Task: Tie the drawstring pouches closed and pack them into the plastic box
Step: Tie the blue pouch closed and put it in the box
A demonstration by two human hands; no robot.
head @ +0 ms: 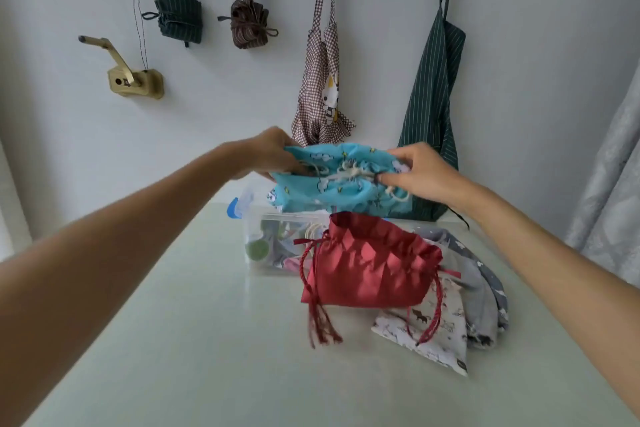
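Surface (pixel 194 340): pale green, smooth, forearms entering from both lower corners.

Cream pouch (pixel 433 333): small animal print, flat at near right, partly under the red one; its mouth is hidden.

Red pouch (pixel 367 270): satin-like, mouth gathered, twisted red cords with tassels trailing off both sides. It overlaps the cream pouch and hides the box's right end.

Grey pouch (pixel 485 288): white print, crumpled at far right of the pile, mostly covered.

Plastic box (pixel 256 236): clear, blue latch on the left end, just behind the red pouch. Contents blurred; a green round item and some rings show through the wall.

Blue pouch (pixel 343 184): turquoise, cloud and star print, white cord bunched at the gathered mouth. Held in the air over the box.

Left hand (pixel 273 152): closed on the pouch's left edge, fingertips hidden by cloth.

Right hand (pixel 422 173): pinching the right edge beside the cord.
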